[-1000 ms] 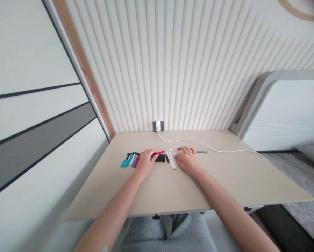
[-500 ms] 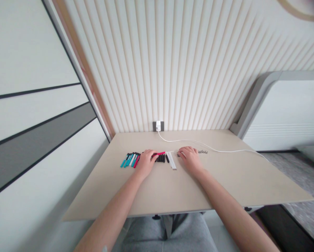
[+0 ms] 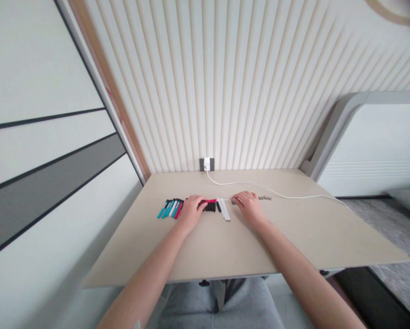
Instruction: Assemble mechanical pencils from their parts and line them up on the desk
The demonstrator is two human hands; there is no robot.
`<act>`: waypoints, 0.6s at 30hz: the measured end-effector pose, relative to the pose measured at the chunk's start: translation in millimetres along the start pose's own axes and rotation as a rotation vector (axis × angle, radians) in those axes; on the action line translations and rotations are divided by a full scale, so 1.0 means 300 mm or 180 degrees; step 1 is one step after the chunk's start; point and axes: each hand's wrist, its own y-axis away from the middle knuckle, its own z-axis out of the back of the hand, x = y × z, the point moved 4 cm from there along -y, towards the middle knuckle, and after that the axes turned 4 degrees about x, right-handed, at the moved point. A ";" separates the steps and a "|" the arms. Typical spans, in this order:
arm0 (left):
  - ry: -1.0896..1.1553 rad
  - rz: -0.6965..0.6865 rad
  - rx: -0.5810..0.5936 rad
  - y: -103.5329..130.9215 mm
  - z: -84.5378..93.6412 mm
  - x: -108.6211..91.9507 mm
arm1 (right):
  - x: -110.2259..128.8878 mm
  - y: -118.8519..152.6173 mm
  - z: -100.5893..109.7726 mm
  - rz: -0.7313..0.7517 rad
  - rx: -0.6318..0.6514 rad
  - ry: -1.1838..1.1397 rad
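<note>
My left hand [image 3: 192,211] is closed on a red pen barrel [image 3: 210,201], which points to the right with a thin white stick at its end. Fingers bunched, my right hand [image 3: 248,204] is at the tabletop near that stick's tip. A small grey piece shows at its fingertips; what they pinch is too small to tell. Between the hands lie a row of short black tubes [image 3: 211,207] and several slim white sticks [image 3: 225,211]. Left of my left hand are teal, white and red pen barrels with black ends [image 3: 170,209]. Small dark grey pieces [image 3: 265,198] lie beyond my right hand.
The beige table [image 3: 225,251] stands against a ribbed wall. A white charger [image 3: 207,164] sits in a wall socket, its white cable [image 3: 294,197] running across the table's back to the right edge. A white cabinet [image 3: 54,219] borders the left side.
The end of the white stick at the red barrel now sits slightly lower and nearer my right fingertips. Both hands have barely moved; the loose parts lie as before.
</note>
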 end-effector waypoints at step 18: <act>0.0007 -0.0008 0.0033 0.001 -0.004 0.000 | 0.010 -0.002 -0.004 0.0136 0.0052 0.0017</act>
